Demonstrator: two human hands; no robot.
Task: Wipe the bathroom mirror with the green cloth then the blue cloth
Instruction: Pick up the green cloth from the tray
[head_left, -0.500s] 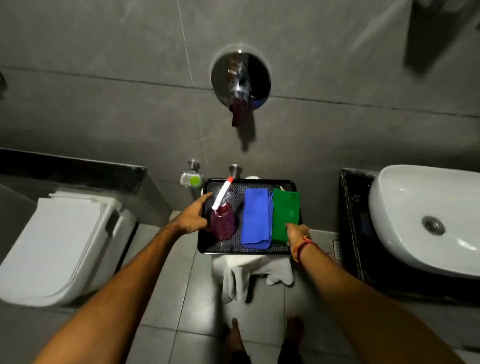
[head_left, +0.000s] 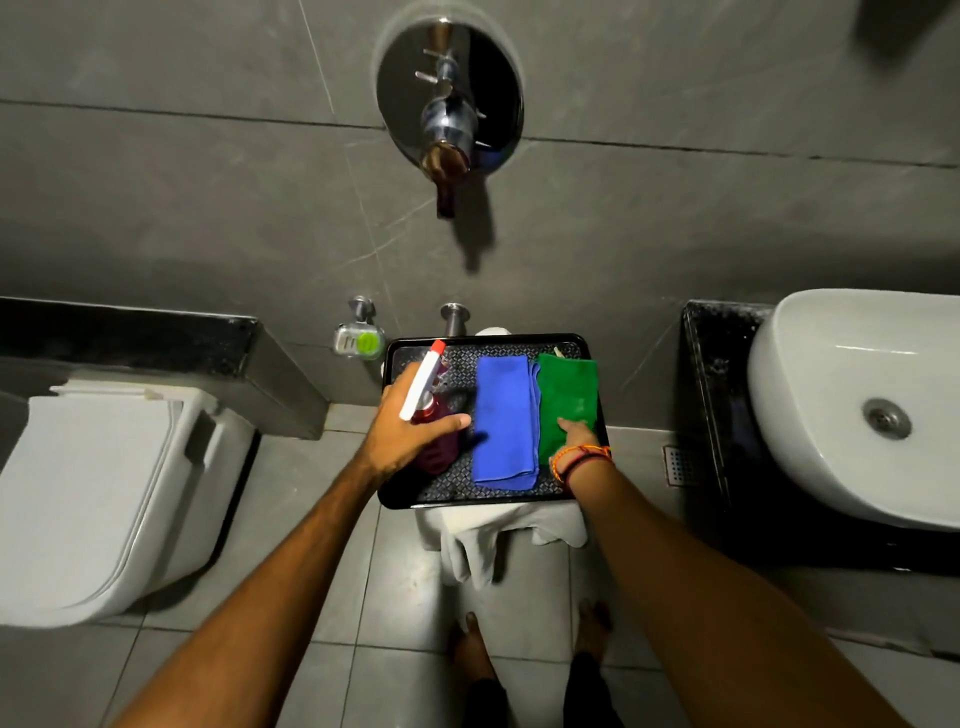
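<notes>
Resting flat on the green cloth (head_left: 567, 395), the right hand (head_left: 574, 434) gripped nothing; soft and light, it should pinch up at the edge under those fingertips.

Cloths look soft; tray (head_left: 592, 364) glossy, perhaps plastic.

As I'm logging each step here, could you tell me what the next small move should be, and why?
Probably closing the right hand on the green cloth and lifting it off the black tray. Its fingers already rest on the cloth's near edge, green comes first, and the left hand is already around the spray bottle.
</notes>
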